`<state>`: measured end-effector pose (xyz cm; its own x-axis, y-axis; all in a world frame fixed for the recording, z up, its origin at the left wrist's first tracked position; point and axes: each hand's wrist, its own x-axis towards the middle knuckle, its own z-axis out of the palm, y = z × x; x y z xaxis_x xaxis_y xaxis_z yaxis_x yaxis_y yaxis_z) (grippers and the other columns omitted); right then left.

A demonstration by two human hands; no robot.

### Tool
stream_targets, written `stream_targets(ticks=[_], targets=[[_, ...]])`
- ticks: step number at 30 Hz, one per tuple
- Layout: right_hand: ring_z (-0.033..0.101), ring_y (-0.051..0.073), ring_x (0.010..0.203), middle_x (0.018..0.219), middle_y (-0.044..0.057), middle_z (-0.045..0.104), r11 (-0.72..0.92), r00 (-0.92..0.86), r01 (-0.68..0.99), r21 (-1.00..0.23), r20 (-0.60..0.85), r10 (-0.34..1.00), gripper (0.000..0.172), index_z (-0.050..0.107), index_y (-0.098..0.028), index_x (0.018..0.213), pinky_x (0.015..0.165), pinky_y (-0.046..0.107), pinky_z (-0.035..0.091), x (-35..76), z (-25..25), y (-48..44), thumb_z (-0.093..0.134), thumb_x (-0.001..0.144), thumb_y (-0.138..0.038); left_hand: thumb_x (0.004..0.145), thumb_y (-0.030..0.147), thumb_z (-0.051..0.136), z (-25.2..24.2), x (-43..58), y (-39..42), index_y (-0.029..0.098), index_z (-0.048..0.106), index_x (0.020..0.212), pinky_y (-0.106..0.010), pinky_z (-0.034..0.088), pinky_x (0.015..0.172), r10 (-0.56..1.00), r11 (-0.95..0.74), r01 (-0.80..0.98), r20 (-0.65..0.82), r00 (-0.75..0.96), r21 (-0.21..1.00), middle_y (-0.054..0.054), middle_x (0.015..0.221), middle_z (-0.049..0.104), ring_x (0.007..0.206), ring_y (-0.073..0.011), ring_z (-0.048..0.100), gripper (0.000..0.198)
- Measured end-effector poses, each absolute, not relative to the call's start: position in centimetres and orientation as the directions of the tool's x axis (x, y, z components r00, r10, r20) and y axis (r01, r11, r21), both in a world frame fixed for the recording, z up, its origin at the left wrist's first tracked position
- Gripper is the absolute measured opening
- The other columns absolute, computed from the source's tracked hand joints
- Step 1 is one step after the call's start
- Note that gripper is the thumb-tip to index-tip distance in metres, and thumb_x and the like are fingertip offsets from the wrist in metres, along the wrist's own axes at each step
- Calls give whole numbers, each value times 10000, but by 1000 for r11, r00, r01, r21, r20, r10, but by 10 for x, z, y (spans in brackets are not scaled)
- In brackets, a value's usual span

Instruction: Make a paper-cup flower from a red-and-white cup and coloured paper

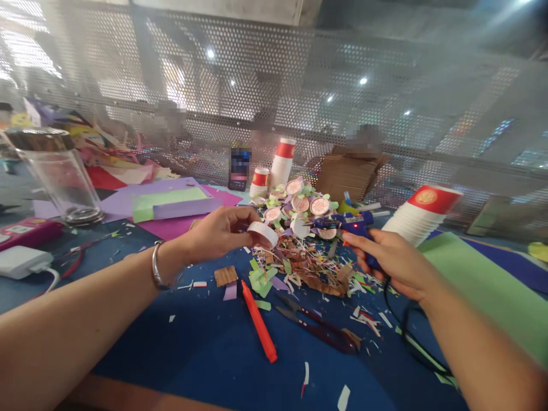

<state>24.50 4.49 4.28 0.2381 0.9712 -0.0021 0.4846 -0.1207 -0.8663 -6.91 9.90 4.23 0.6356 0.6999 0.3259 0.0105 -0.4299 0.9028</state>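
Between the thumb and fingers of my left hand (pixel 225 231) is a small white round piece (pixel 262 234), like the cut-off bottom of a paper cup. My right hand (pixel 396 257) grips a blue hot glue gun (pixel 357 221) with a small red light, its nozzle pointing left toward that piece. Behind both hands rises a pile of cut cup bottoms (pixel 300 204) with red prints and green paper bits. Below them lie shredded paper scraps (pixel 319 265). An orange-red marker (pixel 259 322) and dark-handled scissors (pixel 321 328) rest on the blue table nearer me.
Stacked paper cups (pixel 422 214) lean at the right beside green paper (pixel 492 291); more cups (pixel 282 162) stand behind the pile. A phone (pixel 238 169), folded cardboard (pixel 349 174) and a perforated screen (pixel 274 74) are at the back. To the left are a glass jar (pixel 60 180) and a white charger (pixel 25 261).
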Motion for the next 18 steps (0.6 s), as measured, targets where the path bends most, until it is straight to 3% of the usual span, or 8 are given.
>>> stream_targets(ticks=[7, 12, 18], targets=[[513, 90, 389, 528, -51, 486, -288, 332, 528, -799, -118, 936, 305, 582, -176, 718, 344, 189, 334, 269, 38, 52, 651, 857, -438, 764, 116, 674, 43, -71, 98, 150, 580, 895, -228, 510, 698, 717, -414, 7, 321, 619, 910, -19, 824, 723, 779, -125, 697, 165], [548, 150, 357, 425, 0, 512, -392, 380, 638, -663, -172, 909, 437, 568, -181, 573, 353, 240, 371, 282, 32, 56, 653, 831, -524, 780, 131, 663, 43, -72, 97, 156, 578, 892, -263, 528, 730, 694, -442, 27, 323, 643, 897, -34, 840, 736, 816, -152, 714, 143], [577, 213, 381, 429, 68, 579, -385, 363, 787, -482, -142, 921, 516, 542, -212, 481, 396, 312, 407, 289, 31, 59, 584, 844, -577, 776, 154, 665, 43, -74, 99, 156, 554, 929, -295, 534, 749, 701, -442, 70, 295, 650, 894, -44, 854, 735, 847, -176, 715, 189]])
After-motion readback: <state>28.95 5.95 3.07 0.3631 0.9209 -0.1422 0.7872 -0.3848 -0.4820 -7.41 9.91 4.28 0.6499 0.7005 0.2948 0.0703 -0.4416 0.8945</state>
